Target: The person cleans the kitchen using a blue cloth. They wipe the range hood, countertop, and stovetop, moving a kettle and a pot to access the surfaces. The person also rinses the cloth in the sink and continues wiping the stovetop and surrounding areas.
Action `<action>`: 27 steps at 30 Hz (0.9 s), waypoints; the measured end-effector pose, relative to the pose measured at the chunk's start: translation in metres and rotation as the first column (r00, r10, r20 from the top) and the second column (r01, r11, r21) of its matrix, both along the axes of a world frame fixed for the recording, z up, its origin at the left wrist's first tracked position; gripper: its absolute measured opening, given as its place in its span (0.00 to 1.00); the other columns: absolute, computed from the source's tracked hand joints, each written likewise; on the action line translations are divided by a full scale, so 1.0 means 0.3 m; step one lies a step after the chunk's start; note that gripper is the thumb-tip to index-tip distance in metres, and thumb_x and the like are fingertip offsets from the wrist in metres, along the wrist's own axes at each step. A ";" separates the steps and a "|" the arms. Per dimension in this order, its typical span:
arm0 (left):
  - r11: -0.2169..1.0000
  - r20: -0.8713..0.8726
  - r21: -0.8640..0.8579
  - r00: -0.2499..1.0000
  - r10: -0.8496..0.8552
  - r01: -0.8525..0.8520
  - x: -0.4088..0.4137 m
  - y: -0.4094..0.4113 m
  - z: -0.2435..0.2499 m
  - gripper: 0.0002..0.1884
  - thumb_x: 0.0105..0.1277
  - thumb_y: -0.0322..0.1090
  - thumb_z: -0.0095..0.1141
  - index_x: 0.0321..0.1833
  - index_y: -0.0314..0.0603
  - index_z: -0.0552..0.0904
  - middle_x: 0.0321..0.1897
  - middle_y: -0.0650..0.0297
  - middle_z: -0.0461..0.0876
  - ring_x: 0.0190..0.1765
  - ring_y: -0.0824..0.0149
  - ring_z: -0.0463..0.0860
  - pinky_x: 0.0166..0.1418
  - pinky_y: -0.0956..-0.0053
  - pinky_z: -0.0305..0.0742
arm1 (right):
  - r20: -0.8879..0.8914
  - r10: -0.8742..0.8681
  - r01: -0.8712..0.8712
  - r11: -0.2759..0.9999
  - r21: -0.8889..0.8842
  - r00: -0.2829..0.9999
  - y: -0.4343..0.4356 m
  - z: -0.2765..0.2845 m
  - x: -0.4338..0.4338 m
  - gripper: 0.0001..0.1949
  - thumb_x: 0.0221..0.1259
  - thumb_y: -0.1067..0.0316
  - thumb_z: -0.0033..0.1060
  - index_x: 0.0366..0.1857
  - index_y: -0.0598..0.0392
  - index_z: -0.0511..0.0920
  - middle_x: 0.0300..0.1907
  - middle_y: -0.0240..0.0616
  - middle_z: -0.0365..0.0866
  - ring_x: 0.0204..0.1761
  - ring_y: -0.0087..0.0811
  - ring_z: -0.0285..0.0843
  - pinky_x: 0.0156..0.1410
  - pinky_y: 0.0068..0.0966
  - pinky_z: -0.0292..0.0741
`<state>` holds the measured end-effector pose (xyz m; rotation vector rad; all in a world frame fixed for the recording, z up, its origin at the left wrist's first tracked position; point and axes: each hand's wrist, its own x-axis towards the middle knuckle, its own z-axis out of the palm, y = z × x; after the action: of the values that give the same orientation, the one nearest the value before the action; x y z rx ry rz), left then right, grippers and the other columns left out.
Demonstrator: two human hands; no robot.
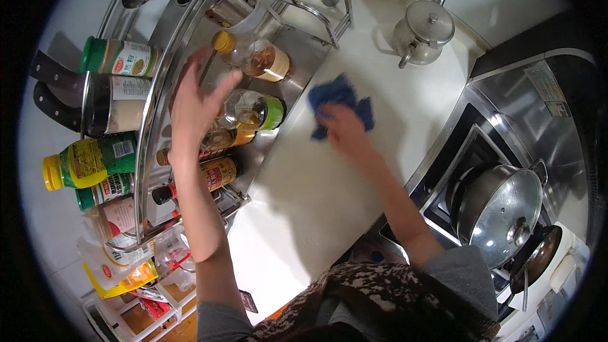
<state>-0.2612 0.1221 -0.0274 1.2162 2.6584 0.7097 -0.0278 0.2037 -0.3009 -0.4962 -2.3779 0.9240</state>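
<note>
My right hand (342,126) presses a crumpled blue cloth (339,90) onto the white countertop (294,175); both look blurred. My left hand (199,99) is raised at the metal rack (304,64), thumb and fingers spread and nothing between them. Just beyond its fingers, a clear bottle with a yellow cap (259,57) lies towards the counter side of the rack. Beside the thumb is a bottle with a green label (256,110). Whether the hand touches either bottle, I cannot tell. My left forearm hides part of the lower shelf.
A lidded metal pot (422,33) stands at the counter's far end. On the right, a large pot with a glass lid (503,218) sits on the stove, beside a dark pan (536,256). Jars and a green bottle with a yellow cap (90,164) crowd the upper shelf.
</note>
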 end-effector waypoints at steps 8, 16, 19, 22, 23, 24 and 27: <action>0.973 0.080 -0.115 0.979 -0.189 0.198 0.038 -0.093 -0.019 0.28 0.53 0.38 0.78 0.56 0.42 0.79 0.51 0.58 0.85 0.48 0.55 0.86 0.52 0.64 0.78 | -0.066 -0.379 0.347 0.894 -0.283 0.923 0.098 0.081 0.011 0.19 0.57 0.74 0.58 0.53 0.46 0.86 0.52 0.46 0.81 0.54 0.50 0.75 0.63 0.43 0.72; 0.980 -0.046 -0.035 0.979 -0.196 0.195 -0.027 -0.093 -0.022 0.24 0.54 0.29 0.73 0.52 0.38 0.76 0.40 0.56 0.82 0.44 0.54 0.81 0.53 0.68 0.76 | 0.091 -0.012 0.000 0.991 0.131 0.996 -0.049 -0.005 -0.059 0.29 0.51 0.69 0.66 0.63 0.54 0.78 0.73 0.48 0.67 0.75 0.50 0.64 0.80 0.49 0.60; 0.966 -0.017 0.068 0.969 -0.248 0.249 -0.090 -0.060 -0.059 0.24 0.54 0.28 0.73 0.52 0.38 0.75 0.43 0.56 0.80 0.46 0.56 0.80 0.55 0.67 0.76 | 0.030 0.284 -0.285 0.958 0.030 0.958 -0.226 0.000 -0.017 0.23 0.49 0.71 0.66 0.54 0.49 0.84 0.68 0.46 0.74 0.69 0.48 0.70 0.75 0.46 0.66; 0.969 -0.146 0.044 0.961 -0.236 0.245 -0.137 -0.053 -0.092 0.27 0.55 0.32 0.75 0.55 0.40 0.76 0.50 0.54 0.81 0.52 0.55 0.82 0.57 0.65 0.76 | 0.076 0.445 -0.390 0.845 -0.367 0.892 -0.251 0.036 -0.013 0.17 0.50 0.74 0.65 0.46 0.44 0.88 0.58 0.45 0.81 0.61 0.47 0.75 0.68 0.45 0.70; 0.967 -0.216 0.045 0.948 -0.234 0.249 -0.146 -0.055 -0.101 0.27 0.55 0.33 0.76 0.56 0.41 0.76 0.50 0.53 0.82 0.53 0.54 0.82 0.58 0.64 0.77 | -0.025 0.289 -0.281 0.901 -0.330 0.957 -0.224 0.051 -0.030 0.18 0.51 0.74 0.64 0.47 0.44 0.88 0.58 0.46 0.81 0.61 0.48 0.75 0.68 0.45 0.70; 0.959 -0.261 0.099 0.937 -0.233 0.266 -0.154 -0.050 -0.109 0.31 0.53 0.38 0.78 0.58 0.42 0.77 0.52 0.52 0.83 0.52 0.53 0.83 0.57 0.63 0.78 | -0.092 0.147 -0.169 0.932 -0.321 0.985 -0.183 0.067 -0.057 0.19 0.51 0.75 0.64 0.49 0.44 0.87 0.57 0.46 0.81 0.60 0.48 0.76 0.68 0.45 0.70; 0.971 -0.351 0.127 0.925 -0.147 0.202 -0.157 -0.062 -0.116 0.33 0.53 0.42 0.79 0.59 0.43 0.76 0.51 0.52 0.84 0.51 0.54 0.84 0.55 0.63 0.79 | -0.197 -0.139 0.123 0.988 -0.094 0.970 -0.042 0.104 -0.194 0.20 0.55 0.73 0.62 0.54 0.47 0.84 0.54 0.49 0.82 0.57 0.49 0.77 0.67 0.46 0.71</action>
<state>-0.3083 0.1035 -0.0621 1.7413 2.7461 0.7569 -0.0862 0.1910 -0.2698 -0.5553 -2.1047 0.9656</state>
